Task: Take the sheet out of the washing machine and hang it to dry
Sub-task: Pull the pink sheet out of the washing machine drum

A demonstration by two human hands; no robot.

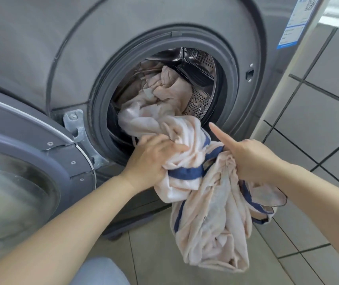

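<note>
A pale pink sheet with a dark blue border trails out of the grey washing machine. Part of it still lies bunched inside the steel drum, and a long fold hangs down toward the floor. My left hand grips a bunch of the sheet just below the rubber door seal. To its right, my right hand holds another bunch of the sheet, with its forefinger sticking out straight toward the drum.
The machine's round glass door stands swung open at the left, close to my left forearm. Grey tiled floor with dark grout runs to the right and in front. A label sticks to the machine's right side panel.
</note>
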